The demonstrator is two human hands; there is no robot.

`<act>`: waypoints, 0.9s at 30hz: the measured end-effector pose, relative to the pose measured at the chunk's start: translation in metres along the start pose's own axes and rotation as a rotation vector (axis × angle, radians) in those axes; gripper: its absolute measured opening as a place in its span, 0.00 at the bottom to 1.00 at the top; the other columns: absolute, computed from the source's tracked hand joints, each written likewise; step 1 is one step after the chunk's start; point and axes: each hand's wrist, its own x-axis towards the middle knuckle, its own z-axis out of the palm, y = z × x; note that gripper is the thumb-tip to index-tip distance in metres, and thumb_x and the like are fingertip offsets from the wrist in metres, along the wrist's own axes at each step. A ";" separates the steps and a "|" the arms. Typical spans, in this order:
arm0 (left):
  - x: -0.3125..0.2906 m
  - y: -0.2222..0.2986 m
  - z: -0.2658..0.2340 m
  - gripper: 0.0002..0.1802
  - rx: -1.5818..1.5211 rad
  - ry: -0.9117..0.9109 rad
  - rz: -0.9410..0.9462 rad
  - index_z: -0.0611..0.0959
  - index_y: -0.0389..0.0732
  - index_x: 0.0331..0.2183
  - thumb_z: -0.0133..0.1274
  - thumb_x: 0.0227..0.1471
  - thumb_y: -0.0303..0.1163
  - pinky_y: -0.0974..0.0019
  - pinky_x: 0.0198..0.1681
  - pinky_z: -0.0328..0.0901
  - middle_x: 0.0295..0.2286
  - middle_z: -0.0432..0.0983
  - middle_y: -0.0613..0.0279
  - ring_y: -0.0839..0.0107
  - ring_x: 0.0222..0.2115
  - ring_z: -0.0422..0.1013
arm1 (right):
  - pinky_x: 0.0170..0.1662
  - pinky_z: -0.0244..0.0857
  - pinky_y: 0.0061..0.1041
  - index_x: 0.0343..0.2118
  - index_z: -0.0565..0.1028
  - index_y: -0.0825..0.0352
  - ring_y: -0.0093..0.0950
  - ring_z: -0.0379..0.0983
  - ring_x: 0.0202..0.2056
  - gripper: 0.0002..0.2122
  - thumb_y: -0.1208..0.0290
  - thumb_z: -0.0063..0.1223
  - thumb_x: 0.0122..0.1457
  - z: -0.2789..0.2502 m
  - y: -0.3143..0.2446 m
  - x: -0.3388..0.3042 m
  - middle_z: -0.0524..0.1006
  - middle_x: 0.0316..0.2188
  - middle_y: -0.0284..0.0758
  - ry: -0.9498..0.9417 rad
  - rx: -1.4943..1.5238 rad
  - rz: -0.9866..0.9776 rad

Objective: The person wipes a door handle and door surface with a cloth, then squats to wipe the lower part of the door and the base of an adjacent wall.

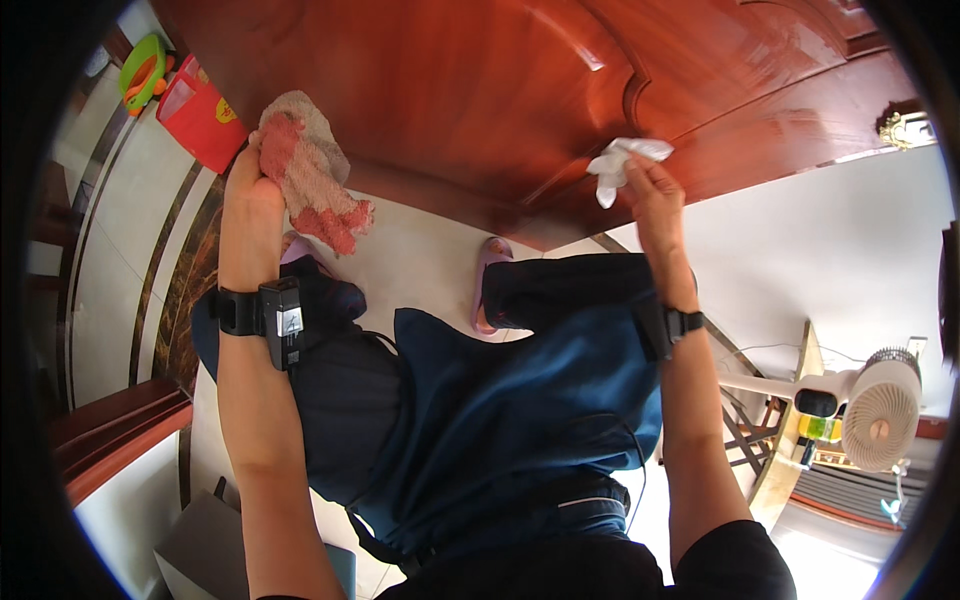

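My left hand (258, 168) is closed round a worn pink and beige cloth (312, 165), which hangs down in front of the lower left part of a glossy red-brown wooden door (460, 100). Between the bent fingers of my right hand (655, 195) is a crumpled white tissue (622, 165), close to the door's carved panel on the right. Whether the tissue touches the wood I cannot tell. Part of the left hand's fingers is hidden behind the cloth.
Left of the door stand a red bag (200, 115) and a green and orange plastic item (145, 75). A white fan (880, 410) is at the right, near a wooden-edged piece of furniture (785, 450). A grey box (205, 545) sits at the lower left. Pale tiles (420, 235) lie underfoot.
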 end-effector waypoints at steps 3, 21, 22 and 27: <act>-0.002 -0.001 -0.005 0.21 0.014 0.014 -0.012 0.72 0.34 0.51 0.39 0.60 0.35 0.62 0.53 0.61 0.46 0.72 0.54 0.62 0.47 0.68 | 0.44 0.70 0.23 0.42 0.75 0.77 0.28 0.76 0.38 0.11 0.75 0.47 0.61 0.008 0.053 0.010 0.78 0.38 0.39 0.049 0.187 0.227; 0.028 -0.050 -0.059 0.17 -0.928 0.395 -0.557 0.73 0.34 0.48 0.43 0.60 0.31 0.59 0.48 0.67 0.42 0.73 0.55 0.62 0.43 0.71 | 0.36 0.69 0.38 0.24 0.78 0.69 0.46 0.74 0.31 0.13 0.61 0.56 0.50 0.026 0.262 0.027 0.76 0.21 0.46 -0.114 -1.187 -0.063; 0.028 -0.050 -0.064 0.17 -0.963 0.439 -0.582 0.73 0.34 0.48 0.43 0.60 0.31 0.59 0.47 0.67 0.42 0.74 0.55 0.62 0.42 0.71 | 0.39 0.69 0.37 0.26 0.78 0.69 0.45 0.74 0.34 0.13 0.61 0.56 0.50 0.032 0.261 0.030 0.77 0.26 0.46 -0.156 -1.138 -0.132; 0.036 -0.023 -0.067 0.16 -1.038 0.783 -0.743 0.73 0.33 0.47 0.44 0.59 0.30 0.58 0.46 0.69 0.41 0.74 0.56 0.62 0.41 0.72 | 0.43 0.67 0.37 0.34 0.78 0.67 0.45 0.73 0.39 0.12 0.63 0.53 0.54 0.108 0.263 0.032 0.77 0.33 0.47 -0.190 -1.022 -0.151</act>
